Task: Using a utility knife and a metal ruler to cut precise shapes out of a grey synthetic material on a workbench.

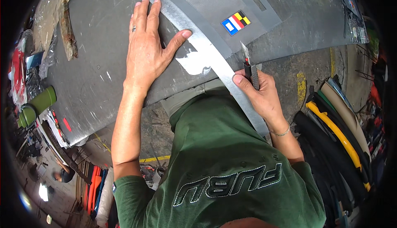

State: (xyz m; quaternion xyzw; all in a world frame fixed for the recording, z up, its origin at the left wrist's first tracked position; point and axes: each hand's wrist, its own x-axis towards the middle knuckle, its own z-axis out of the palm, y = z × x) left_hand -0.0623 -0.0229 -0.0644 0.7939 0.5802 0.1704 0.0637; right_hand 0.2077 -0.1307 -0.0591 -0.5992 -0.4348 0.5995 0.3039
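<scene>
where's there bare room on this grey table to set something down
Bare grey table lies left of the left hand, between it and the green bottle. Crowded along the metal ruler, near the right hand with the knife.

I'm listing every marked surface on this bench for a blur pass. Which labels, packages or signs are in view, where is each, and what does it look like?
Sewn patch: on the grey sheet beyond the knife; small slanted rectangle of blue, white, red and yellow blocks, black-edged.
Shirt lettering: on the green shirt at the bottom; outlined pale letters.
Clear plastic bags: at the table's far left edge; crumpled, contents unclear.
No screens or signs show.
</scene>
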